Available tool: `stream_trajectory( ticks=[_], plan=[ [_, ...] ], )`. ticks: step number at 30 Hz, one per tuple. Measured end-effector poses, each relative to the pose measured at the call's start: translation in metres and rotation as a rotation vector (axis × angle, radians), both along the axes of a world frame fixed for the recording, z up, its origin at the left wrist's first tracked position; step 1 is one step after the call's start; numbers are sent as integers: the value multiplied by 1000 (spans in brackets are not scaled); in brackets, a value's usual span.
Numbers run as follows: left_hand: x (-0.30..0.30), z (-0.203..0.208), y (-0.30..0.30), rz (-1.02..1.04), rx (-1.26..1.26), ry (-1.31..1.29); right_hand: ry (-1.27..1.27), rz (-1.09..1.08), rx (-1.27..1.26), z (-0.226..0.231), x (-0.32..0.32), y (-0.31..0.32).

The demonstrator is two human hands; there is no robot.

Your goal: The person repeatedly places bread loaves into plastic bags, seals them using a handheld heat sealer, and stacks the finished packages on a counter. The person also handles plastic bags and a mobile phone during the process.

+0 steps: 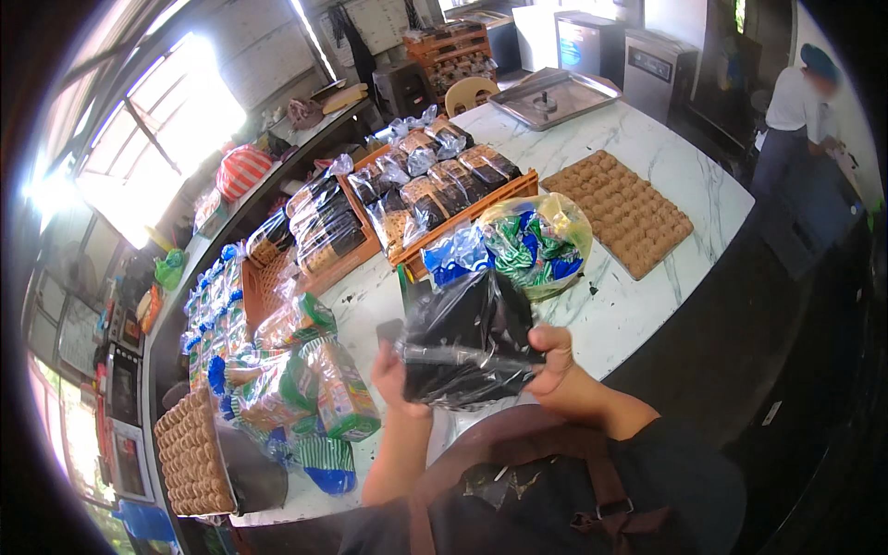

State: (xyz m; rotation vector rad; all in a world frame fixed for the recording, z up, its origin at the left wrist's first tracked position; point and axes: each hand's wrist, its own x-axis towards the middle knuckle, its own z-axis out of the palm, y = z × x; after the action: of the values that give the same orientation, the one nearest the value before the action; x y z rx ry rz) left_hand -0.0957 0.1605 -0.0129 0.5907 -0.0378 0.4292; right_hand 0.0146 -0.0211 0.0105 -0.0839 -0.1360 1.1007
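Observation:
Between my two hands is a black, boxy bundle in shiny clear plastic; I cannot make out what is inside. My left hand grips its left side, and my right hand has the right side, thumb on the front face. Just beyond it lies an open clear bag of blue, green and white printed wrappers. To the left are bagged sliced loaves with green and blue ends, piled on one another. An orange crate behind holds several bagged loaves with dark labels.
A second orange crate of loaves stands left of the first. On the marble-patterned table are a tray of brown dough pieces and a metal tray. More dough pieces sit front left. A person works far right.

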Motion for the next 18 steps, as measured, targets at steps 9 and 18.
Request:
stream_trajectory(
  ticks=[9,18],
  plan=[
    [-19,-62,25,-319,-164,-642,-460,251,-143,9,-12,-22],
    [-74,-37,38,-440,470,28,-754,60,-140,40,-1,-48]
  ],
)
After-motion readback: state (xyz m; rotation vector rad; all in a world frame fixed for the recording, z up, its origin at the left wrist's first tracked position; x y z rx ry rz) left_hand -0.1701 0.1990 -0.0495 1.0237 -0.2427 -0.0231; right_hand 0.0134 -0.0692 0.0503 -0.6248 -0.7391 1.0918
